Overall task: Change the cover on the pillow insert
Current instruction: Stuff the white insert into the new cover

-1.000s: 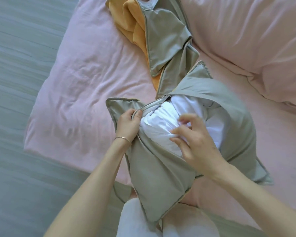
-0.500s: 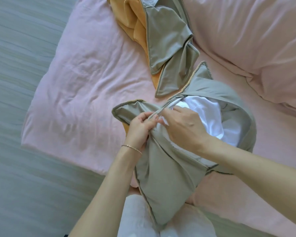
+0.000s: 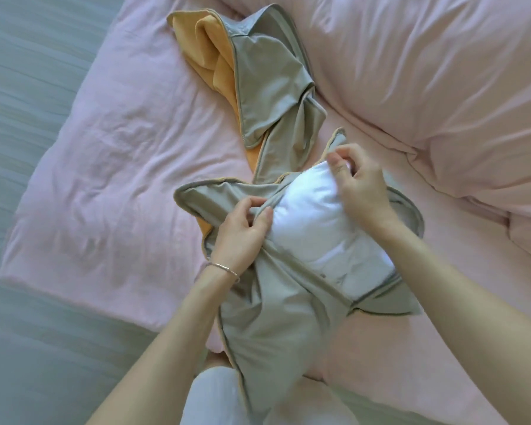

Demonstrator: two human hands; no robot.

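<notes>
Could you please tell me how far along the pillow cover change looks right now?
Roughly midway. A spare grey-and-orange cover lies on the pink bed. The white insert sits partly inside the grey cover; the left hand pinches the opening's edge, the right hand grips its top. The opening remains unclosed.
</notes>
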